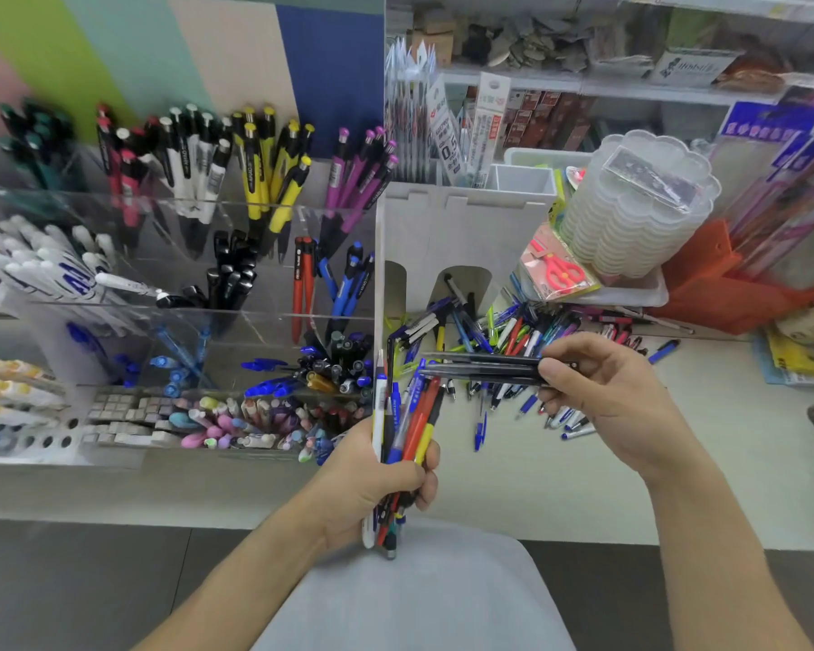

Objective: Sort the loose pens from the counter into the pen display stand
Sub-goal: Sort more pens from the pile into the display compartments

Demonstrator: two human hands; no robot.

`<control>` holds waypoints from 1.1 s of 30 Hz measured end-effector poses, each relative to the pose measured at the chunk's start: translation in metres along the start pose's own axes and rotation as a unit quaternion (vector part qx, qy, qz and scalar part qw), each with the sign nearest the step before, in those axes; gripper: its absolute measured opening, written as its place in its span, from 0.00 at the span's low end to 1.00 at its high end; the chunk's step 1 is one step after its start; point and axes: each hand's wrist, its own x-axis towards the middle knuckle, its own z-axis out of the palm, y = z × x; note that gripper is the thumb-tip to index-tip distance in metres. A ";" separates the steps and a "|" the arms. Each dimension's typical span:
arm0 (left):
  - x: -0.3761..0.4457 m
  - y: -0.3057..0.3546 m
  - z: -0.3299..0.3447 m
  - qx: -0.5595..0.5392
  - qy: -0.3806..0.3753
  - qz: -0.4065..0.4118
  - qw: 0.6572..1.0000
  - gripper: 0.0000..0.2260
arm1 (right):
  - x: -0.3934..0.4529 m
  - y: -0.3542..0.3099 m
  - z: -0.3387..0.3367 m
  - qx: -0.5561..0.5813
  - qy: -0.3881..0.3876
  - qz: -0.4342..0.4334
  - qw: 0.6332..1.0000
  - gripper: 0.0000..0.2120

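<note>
From the head view, the left hand (pixel 377 486) grips a mixed bundle of pens (pixel 407 425) upright, its fingers (pixel 431 467) curled round the lower barrels, so the pens stick out above and below the fist. The right hand (pixel 616 397) pinches a few dark pens (pixel 480 368) at their right ends between thumb and fingers (pixel 553 368); these lie level, pointing left toward the bundle's tops. Beyond both hands, a heap of loose pens (pixel 513 335) lies on the pale surface (pixel 560 476). The clear pen display stand (pixel 236 293), compartments filled, stands at far left.
</note>
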 end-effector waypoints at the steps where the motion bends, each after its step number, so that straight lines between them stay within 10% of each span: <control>1: 0.001 -0.001 0.000 -0.017 0.001 -0.001 1.000 0.14 | -0.002 0.000 0.000 -0.007 -0.009 0.000 1.000 0.14; 10: 0.002 0.000 -0.006 -0.133 -0.008 -0.013 0.991 0.27 | 0.005 -0.018 -0.019 -0.034 -0.095 0.038 0.994 0.24; 15: 0.000 0.003 -0.006 -0.156 -0.013 -0.037 0.987 0.24 | 0.007 -0.029 -0.006 -0.145 -0.202 0.065 0.966 0.07; 33: -0.026 0.032 0.004 -0.165 0.124 0.058 0.977 0.15 | -0.006 -0.029 0.042 -0.114 -0.087 -0.006 0.990 0.05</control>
